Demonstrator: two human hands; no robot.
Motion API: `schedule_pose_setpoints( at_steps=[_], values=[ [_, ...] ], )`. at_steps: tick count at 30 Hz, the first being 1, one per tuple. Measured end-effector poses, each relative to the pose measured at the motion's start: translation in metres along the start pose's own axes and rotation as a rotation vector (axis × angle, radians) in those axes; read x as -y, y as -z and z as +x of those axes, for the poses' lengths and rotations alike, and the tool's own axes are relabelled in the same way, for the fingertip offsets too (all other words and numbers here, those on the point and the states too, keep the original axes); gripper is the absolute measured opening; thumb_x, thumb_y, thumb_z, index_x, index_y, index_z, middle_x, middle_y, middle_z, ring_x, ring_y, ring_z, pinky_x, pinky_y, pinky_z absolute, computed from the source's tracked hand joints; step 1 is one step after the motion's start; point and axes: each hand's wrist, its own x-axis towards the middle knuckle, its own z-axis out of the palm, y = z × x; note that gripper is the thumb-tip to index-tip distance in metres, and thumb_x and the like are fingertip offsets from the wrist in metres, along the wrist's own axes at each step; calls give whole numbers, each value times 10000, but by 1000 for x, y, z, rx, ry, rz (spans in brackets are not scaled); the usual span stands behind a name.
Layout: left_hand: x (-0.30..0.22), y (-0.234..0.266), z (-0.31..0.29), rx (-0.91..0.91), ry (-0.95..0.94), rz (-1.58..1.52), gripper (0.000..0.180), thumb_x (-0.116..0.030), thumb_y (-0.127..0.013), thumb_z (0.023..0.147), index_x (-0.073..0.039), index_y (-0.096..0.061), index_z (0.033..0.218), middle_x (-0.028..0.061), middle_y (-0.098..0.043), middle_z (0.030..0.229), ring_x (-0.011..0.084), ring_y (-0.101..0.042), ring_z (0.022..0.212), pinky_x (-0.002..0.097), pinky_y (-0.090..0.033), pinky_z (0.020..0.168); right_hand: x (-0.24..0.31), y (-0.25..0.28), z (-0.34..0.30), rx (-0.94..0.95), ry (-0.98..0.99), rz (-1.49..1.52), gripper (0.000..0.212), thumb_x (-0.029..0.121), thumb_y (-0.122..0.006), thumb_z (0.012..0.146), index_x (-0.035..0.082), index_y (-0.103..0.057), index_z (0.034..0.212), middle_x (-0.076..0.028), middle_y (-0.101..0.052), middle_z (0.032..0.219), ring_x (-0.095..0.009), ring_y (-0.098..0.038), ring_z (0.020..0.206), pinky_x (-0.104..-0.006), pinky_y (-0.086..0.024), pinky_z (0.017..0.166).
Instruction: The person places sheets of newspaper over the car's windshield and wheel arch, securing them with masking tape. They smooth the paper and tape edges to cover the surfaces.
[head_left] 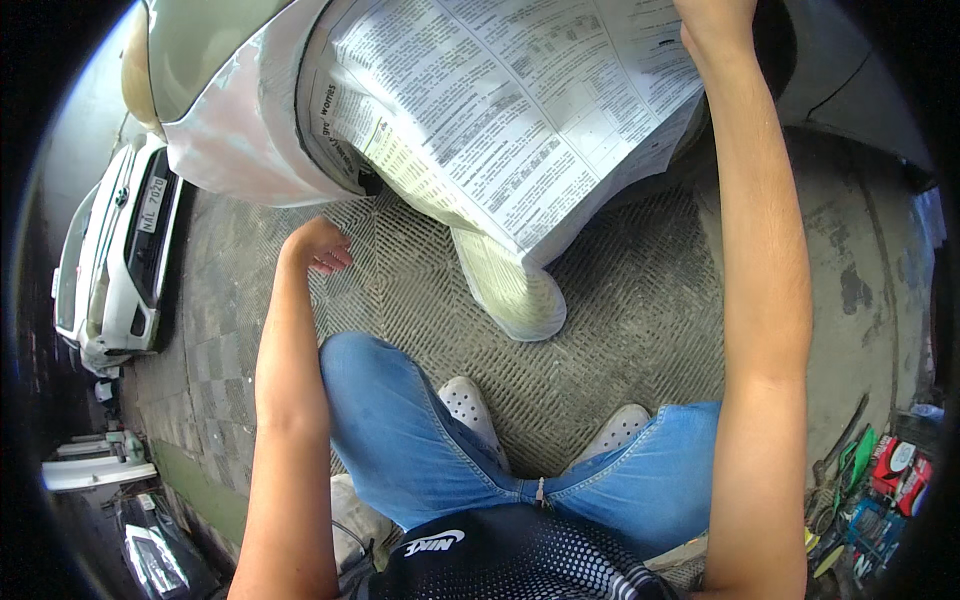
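Note:
Printed newspaper sheets [480,130] hang over the wheel arch of a car in front of me, hiding what is behind them. Their lower end droops as a rounded flap toward the floor mat. To their left, the car's bumper [245,140] shows dull pinkish and whitish patches. My left hand [320,247] hovers below the bumper edge, fingers loosely bent and nothing in them. My right arm stretches up to the top edge of the view, where my right hand [716,28] is beside the newspaper's upper right side. Its fingers are mostly cut off or hidden.
Ribbed grey matting [400,270] covers the floor around my clog-clad feet. A white car [125,250] stands at the far left, with loose white panels [95,472] below it. Tools and colourful packages [885,490] lie at the lower right.

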Motion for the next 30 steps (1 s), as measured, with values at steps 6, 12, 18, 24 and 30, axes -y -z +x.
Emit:
schedule_pose_setpoints(
  at_steps=[6, 12, 18, 24, 30],
  values=[
    [22, 5, 1, -22, -45, -164, 373, -220, -601, 1014, -4, -645, 1315, 182, -768, 1113, 314, -760, 920, 455, -633, 723, -17, -12, 3, -54, -7, 261, 271, 80, -769, 931, -45, -727, 1169, -66, -743, 1037, -124, -656, 943, -274, -502, 859],
    [16, 9, -5, -97, -70, -205, 357, -182, -605, 984, -36, -657, 1306, 152, -774, 1091, 286, -760, 884, 447, -639, 715, -22, -11, 6, -138, -66, 311, 175, 31, -723, 959, -11, -743, 1128, -12, -737, 987, -77, -639, 890, -230, -480, 823],
    [14, 6, 6, -134, -70, -255, 426, -151, -704, 914, -3, -644, 1309, 150, -779, 1045, 282, -765, 832, 428, -627, 672, -37, -6, 9, -144, -79, 303, 97, 20, -687, 973, -1, -740, 1051, -3, -730, 957, -66, -635, 872, -229, -479, 804],
    [36, 11, 20, -58, -75, -360, 315, -177, -623, 961, -36, -704, 1231, 122, -784, 993, 265, -757, 813, 434, -627, 686, -44, -8, 1, -247, 7, 100, 294, 204, -816, 910, -50, -702, 1005, -88, -739, 939, -130, -655, 862, -296, -516, 809],
    [39, 10, 11, -189, -116, -330, 300, -161, -634, 955, -22, -712, 1209, 116, -777, 968, 254, -754, 807, 418, -621, 665, -22, -8, -1, -119, -146, 428, 232, 90, -821, 905, -20, -712, 1079, -77, -741, 1032, -122, -670, 962, -249, -498, 917]
  ],
)
